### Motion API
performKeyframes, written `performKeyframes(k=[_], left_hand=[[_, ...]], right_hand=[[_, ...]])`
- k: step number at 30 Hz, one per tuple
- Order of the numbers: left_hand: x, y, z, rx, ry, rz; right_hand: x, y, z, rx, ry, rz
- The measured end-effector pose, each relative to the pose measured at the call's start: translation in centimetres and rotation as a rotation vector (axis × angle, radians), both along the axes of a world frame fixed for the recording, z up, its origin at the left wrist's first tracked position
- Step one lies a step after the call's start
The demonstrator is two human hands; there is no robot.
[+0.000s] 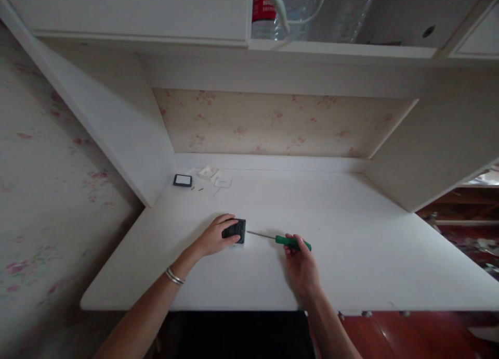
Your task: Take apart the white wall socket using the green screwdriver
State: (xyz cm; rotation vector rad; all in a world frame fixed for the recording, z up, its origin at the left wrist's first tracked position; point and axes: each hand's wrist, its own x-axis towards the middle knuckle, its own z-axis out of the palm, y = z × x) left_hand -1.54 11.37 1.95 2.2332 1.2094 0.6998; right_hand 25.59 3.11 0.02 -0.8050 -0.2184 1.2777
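My left hand (217,235) rests on the white desk (351,244) with its fingers curled over a small black rectangular part (236,230), pinning it down. My right hand (299,264) grips a screwdriver with a green handle (292,241). Its thin metal shaft (260,235) lies nearly flat and points left, with the tip just short of the black part's right edge. A silver bracelet (174,277) circles my left wrist.
At the back left of the desk lie a black-framed square piece (182,180), a white square part (207,172), a flat white plate (223,181) and two small screws (197,189). A shelf above holds plastic bottles (288,10). Cabinet side panels wall the desk left and right.
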Motion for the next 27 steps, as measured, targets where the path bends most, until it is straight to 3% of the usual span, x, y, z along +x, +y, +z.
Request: performKeyframes(k=[5, 10, 17, 22, 27], left_hand=[[0.5, -1.4, -1.5, 0.042, -0.083, 0.095], [0.3, -2.6, -1.7, 0.042, -0.137, 0.114], [-1.8, -2.3, -1.9, -0.141, -0.212, 0.050], [-1.8, -2.0, -1.5, -0.146, -0.243, 0.030], [-1.6, -2.1, -1.3, -0.101, -0.256, 0.030]], right_hand=[[-0.3, -0.2, 0.1, -0.021, 0.004, 0.002], [-0.6, -0.5, 1.1, -0.005, -0.118, -0.007], [-1.8, -0.1, 5.5, 0.095, -0.481, -0.002], [-4.2, 1.4, 8.9, 0.212, -0.782, -0.116], [-7.1, 3.7, 10.9, 0.328, -0.574, -0.098]])
